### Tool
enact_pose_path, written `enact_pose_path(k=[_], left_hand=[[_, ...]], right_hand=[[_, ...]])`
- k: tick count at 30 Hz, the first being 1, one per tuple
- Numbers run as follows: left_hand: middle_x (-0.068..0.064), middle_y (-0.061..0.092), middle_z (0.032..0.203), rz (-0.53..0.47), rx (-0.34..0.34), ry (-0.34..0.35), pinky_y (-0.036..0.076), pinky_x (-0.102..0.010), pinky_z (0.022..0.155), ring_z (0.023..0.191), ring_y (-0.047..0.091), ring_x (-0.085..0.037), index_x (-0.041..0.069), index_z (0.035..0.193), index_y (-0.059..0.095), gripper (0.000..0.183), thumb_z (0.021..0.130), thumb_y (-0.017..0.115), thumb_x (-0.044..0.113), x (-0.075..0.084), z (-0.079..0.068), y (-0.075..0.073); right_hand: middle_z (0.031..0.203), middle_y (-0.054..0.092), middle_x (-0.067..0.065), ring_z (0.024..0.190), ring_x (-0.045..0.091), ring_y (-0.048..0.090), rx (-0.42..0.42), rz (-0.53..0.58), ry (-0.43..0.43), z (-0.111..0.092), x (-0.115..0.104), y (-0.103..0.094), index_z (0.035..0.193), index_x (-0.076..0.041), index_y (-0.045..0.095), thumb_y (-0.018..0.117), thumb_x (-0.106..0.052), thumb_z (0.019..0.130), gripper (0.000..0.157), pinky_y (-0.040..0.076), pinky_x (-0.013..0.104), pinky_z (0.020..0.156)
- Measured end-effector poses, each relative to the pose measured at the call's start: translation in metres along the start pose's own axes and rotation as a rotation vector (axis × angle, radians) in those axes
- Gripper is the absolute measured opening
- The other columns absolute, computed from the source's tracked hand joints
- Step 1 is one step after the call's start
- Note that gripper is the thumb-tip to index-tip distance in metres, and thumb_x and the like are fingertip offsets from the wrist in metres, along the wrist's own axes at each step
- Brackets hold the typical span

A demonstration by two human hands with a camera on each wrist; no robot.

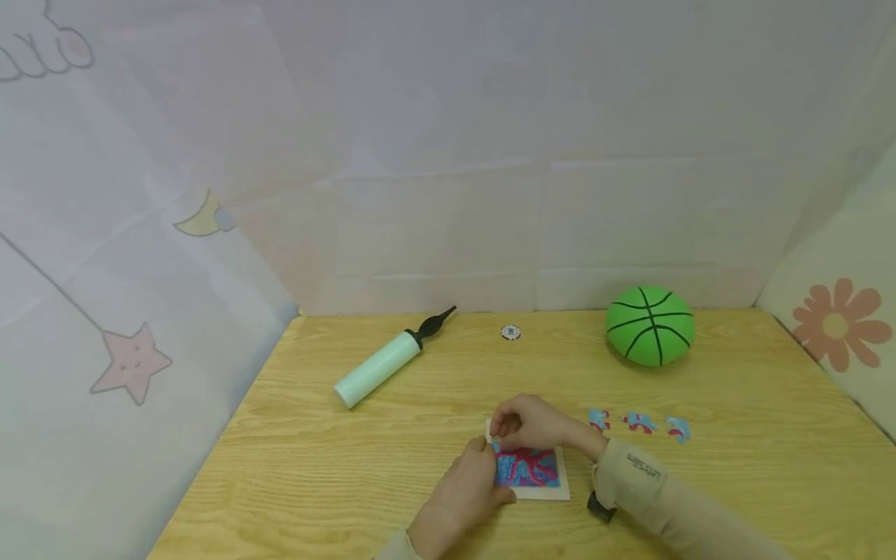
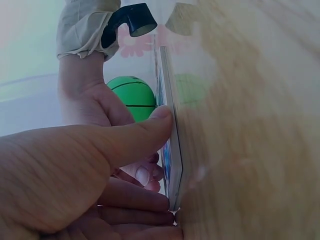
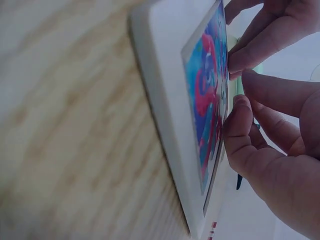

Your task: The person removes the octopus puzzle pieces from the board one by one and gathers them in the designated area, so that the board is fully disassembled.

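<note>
A white-framed jigsaw puzzle board (image 1: 532,492) lies on the table, with a pink octopus on a blue picture (image 3: 205,95). My left hand (image 1: 465,481) holds the board at its left side, the thumb (image 2: 150,132) against the near edge and the other fingers round toward the far corner. My right hand (image 1: 535,424) reaches over the board's far left corner. Its thumb and forefinger, bent toward each other, pinch at a small blue puzzle piece (image 1: 496,446) mostly hidden by the fingertips. Several fingertips of both hands come close together there.
Three loose puzzle pieces, among them a middle one (image 1: 639,422), lie in a row right of the board. Farther back are a green ball (image 1: 649,327), a poker chip (image 1: 511,333) and a pale green hand pump (image 1: 378,369) with a black nozzle. A cloth wall stands behind the table.
</note>
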State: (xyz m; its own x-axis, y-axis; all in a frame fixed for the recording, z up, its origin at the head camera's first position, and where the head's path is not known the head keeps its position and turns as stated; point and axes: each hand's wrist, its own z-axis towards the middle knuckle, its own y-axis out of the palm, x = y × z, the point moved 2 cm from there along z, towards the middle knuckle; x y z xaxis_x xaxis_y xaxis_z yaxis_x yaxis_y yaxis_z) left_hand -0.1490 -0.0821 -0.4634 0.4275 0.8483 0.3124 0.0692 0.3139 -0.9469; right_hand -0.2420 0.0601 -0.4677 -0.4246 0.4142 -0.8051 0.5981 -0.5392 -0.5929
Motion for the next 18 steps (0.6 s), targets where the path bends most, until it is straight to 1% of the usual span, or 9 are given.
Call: enact_pose_path(k=[4,7,11,18], left_hand=[[-0.023,0.058,0.114,0.009,-0.004,0.003,0.054,-0.031,0.081,0.096,0.063,-0.028,-0.013,0.113,0.059,0.066,0.073,0.083,0.034,-0.0002,0.001,-0.0005],[-0.017,0.06,0.106,0.016,-0.004,0.015,0.054,-0.027,0.076,0.088,0.063,-0.022,-0.01,0.109,0.062,0.062,0.073,0.083,0.035,-0.0008,0.0015,-0.0012],[-0.009,0.06,0.096,0.018,-0.012,0.034,0.052,-0.022,0.069,0.079,0.059,-0.014,-0.005,0.103,0.064,0.055,0.072,0.083,0.037,-0.002,0.0015,-0.002],[-0.005,0.057,0.091,0.006,-0.025,0.049,0.051,-0.018,0.069,0.077,0.058,-0.011,-0.004,0.101,0.064,0.052,0.072,0.082,0.036,-0.0051,0.002,-0.0012]], right_hand=[[0.081,0.065,0.002,0.071,0.006,0.057,0.0,-0.002,0.008,0.0014,0.0012,0.0009,0.089,-0.003,0.067,0.073,0.003,0.078,0.014,0.049,0.021,0.066],[0.08,0.064,0.002,0.069,0.005,0.055,-0.002,-0.012,0.01,0.0021,0.0029,0.0017,0.088,-0.003,0.068,0.076,0.002,0.075,0.017,0.048,0.021,0.063],[0.078,0.063,0.003,0.065,0.004,0.053,-0.016,-0.023,0.007,0.0023,0.0042,0.003,0.087,-0.003,0.068,0.08,-0.001,0.072,0.02,0.047,0.02,0.061],[0.076,0.062,0.001,0.066,0.006,0.054,-0.038,-0.053,-0.01,0.0034,0.004,0.0029,0.085,-0.005,0.068,0.086,-0.007,0.068,0.025,0.048,0.019,0.062]])
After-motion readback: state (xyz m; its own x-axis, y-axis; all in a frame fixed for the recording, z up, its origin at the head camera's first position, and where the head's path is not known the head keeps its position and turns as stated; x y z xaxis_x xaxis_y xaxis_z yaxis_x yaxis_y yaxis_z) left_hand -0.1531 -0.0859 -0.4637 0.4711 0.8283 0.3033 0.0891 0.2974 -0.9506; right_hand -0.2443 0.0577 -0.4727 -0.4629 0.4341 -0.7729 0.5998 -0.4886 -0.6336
